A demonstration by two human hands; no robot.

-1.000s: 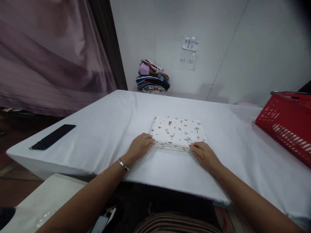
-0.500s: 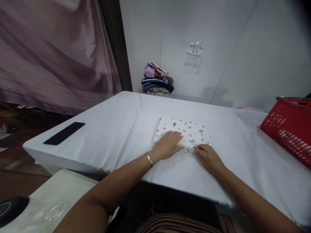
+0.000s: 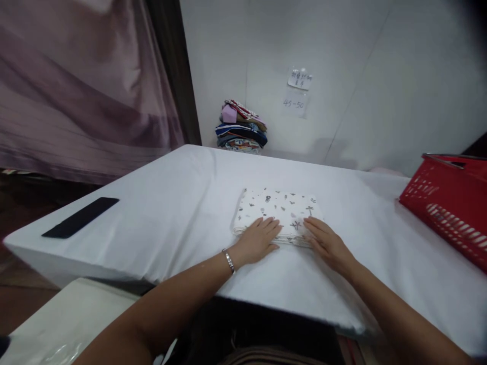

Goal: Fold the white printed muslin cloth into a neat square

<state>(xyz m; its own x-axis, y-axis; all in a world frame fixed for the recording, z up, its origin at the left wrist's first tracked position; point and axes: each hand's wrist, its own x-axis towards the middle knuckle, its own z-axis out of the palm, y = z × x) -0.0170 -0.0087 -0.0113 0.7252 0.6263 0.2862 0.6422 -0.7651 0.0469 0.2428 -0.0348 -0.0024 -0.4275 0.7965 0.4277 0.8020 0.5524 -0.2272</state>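
Note:
A folded white cloth [image 3: 279, 205] with small grey-brown plant prints lies flat in front of me, its layered near edge facing my body. My left hand [image 3: 257, 238] rests on the near left part of it, fingers stretched out and palm down. On the near right corner lies my right hand [image 3: 323, 239], its fingers also extended over the top and edge. Neither hand grips the fabric. A silver band circles my left wrist.
The cloth lies on a white-covered table [image 3: 182, 203]. A black flat strip [image 3: 81, 218] is at left, a red basket [image 3: 449, 203] at right. Folded fabrics [image 3: 242, 126] are stacked beyond the far edge, below wall notes [image 3: 299, 91]. A pinkish curtain [image 3: 83, 91] hangs at left.
My left hand has slid back toward the cloth's near edge. The right hand's fingers, earlier at the edge, now lie flat on top. The view has shifted slightly.

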